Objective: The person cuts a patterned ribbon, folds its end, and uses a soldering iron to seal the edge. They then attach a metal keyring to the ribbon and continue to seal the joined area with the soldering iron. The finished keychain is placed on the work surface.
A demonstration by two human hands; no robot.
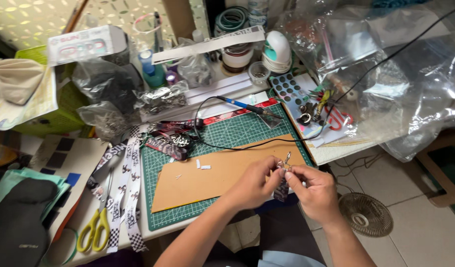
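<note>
My left hand (256, 184) and my right hand (311, 190) meet over the near right corner of a brown cardboard sheet (212, 175) on a green cutting mat (227, 133). Between the fingertips of both hands sits a short dark printed strap piece (281, 189) with a small metal clasp (287, 159) sticking up from it. Both hands pinch this strap. Two tiny white scraps (203, 165) lie on the cardboard to the left of my hands.
A soldering iron (247, 106) with black cord lies at the mat's far edge. Checkered straps (131, 188) and yellow-handled scissors (96, 227) lie left. Clear plastic bags (395, 74) fill the right. A small fan (365, 213) stands on the floor. Bags of metal parts (160, 99) sit behind.
</note>
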